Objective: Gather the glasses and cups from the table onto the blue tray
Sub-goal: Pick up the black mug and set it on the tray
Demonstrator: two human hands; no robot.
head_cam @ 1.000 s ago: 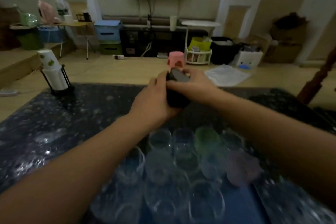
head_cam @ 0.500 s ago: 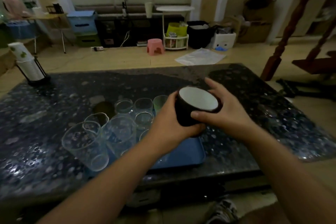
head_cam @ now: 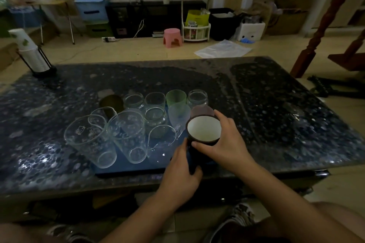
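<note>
Upright, dark mug (head_cam: 203,134) sits clasped between both hands' fingers (head_cam: 199,145).

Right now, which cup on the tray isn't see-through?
The dark mug with the white inside, held in both hands; the others are clear or tinted glass.

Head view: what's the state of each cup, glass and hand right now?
Dark mug: upright, empty, held by both hands at the tray's right end.
Left hand: wrapped round the mug's side.
Right hand: fingers on the mug's rim.
Blue tray: crowded with glasses.
Two tall glasses: upright, empty.
Green cup: upright.
Paper cups: stacked in a holder, off the tray.
</note>
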